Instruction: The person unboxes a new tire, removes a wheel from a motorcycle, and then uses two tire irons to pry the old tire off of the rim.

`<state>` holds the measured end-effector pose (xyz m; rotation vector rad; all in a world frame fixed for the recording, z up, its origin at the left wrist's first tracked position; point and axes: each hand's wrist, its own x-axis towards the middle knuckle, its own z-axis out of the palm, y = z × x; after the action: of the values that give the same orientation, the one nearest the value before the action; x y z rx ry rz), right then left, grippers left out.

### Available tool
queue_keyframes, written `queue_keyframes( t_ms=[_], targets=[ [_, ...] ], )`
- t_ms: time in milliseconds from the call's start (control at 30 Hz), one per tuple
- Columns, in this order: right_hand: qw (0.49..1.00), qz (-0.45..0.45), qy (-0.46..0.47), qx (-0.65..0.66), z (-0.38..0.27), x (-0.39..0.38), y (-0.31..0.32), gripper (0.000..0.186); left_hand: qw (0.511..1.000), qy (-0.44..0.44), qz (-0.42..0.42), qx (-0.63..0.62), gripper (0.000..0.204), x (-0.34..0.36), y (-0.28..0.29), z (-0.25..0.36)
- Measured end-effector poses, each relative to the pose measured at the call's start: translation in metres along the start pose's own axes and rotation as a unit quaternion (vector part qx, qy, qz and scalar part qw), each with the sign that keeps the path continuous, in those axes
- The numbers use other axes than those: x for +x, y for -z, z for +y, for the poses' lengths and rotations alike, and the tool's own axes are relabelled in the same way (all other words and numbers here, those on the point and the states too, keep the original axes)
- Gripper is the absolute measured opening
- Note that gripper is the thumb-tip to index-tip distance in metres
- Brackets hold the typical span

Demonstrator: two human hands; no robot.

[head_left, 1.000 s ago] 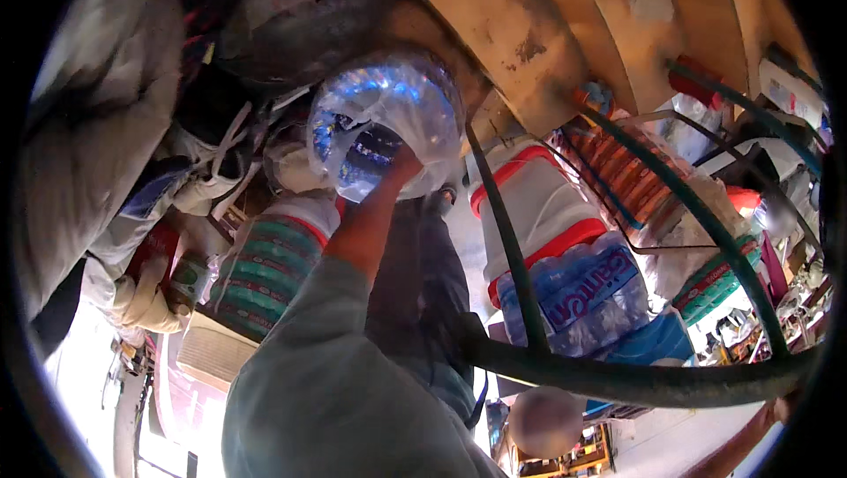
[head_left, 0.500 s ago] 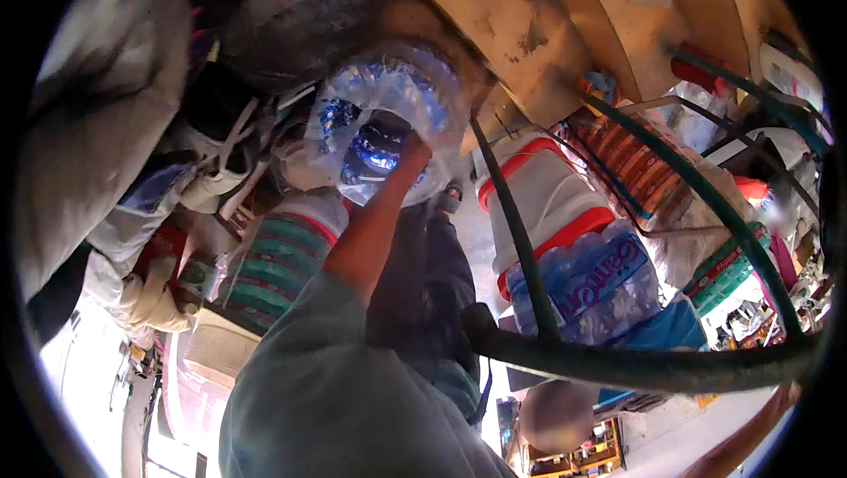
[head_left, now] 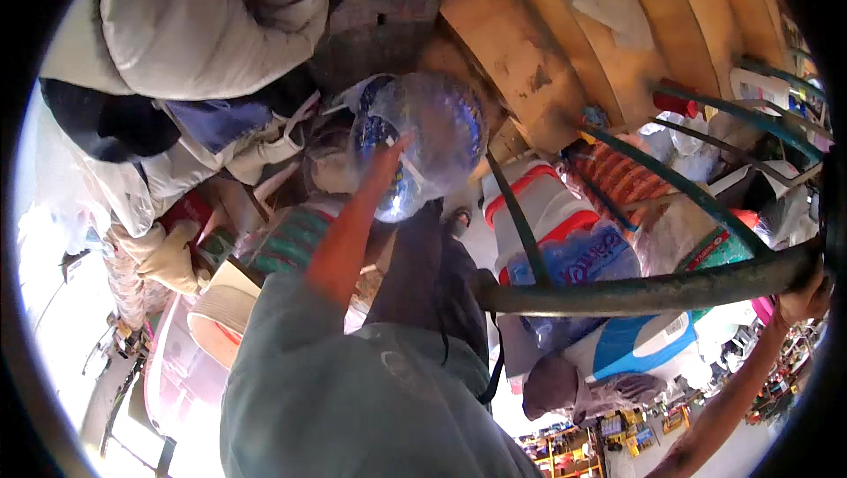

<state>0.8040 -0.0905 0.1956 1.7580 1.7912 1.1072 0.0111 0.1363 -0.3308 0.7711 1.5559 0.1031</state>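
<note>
A clear plastic bag (head_left: 445, 138) with shiny blue packs inside hangs near the upper middle. My left hand (head_left: 397, 153) reaches up to it on a bent arm in a grey-green sleeve. Its fingers are closed on the bag's plastic, partly blurred against it. Far to the right, my right hand (head_left: 805, 295) wraps round the end of a dark green metal rail (head_left: 653, 290). Thinner green bars run from this rail towards the upper part of the view, like a ladder or rack frame.
Brown cardboard boxes (head_left: 520, 37) line the upper right. Behind the bars are red-and-white containers (head_left: 529, 200) and a blue-wrapped bottle pack (head_left: 582, 262). Pale stuffed bundles (head_left: 212, 19) crowd the upper left, above a cream hat-like item (head_left: 221, 310). Shelves of goods (head_left: 569, 456) stand at the bottom.
The bag has turned and sits slightly further right, with the left hand still at it. The view has shifted, bringing my right hand on the rail more fully into sight.
</note>
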Motion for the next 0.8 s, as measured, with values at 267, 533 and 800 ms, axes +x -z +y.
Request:
queue_keyframes(
  t_ms=[267, 533, 800],
  targets=[
    [0.946, 0.064, -0.024, 0.317, -0.041, 0.010, -0.009, 0.038, 0.985, 0.004, 0.011, -0.173, 0.065, -0.118, 0.002, 0.069],
    [0.931, 0.031, -0.117, 0.344, -0.128, 0.125, 0.066, 0.028, 0.859, -0.045, -0.232, -0.453, 0.080, -0.281, 0.053, 0.204],
    [0.566, -0.095, -0.126, 0.809, -0.306, 0.168, 0.227, 0.061, 0.817, -0.198, -0.234, -0.488, 0.063, -0.417, 0.074, 0.287]
  ],
)
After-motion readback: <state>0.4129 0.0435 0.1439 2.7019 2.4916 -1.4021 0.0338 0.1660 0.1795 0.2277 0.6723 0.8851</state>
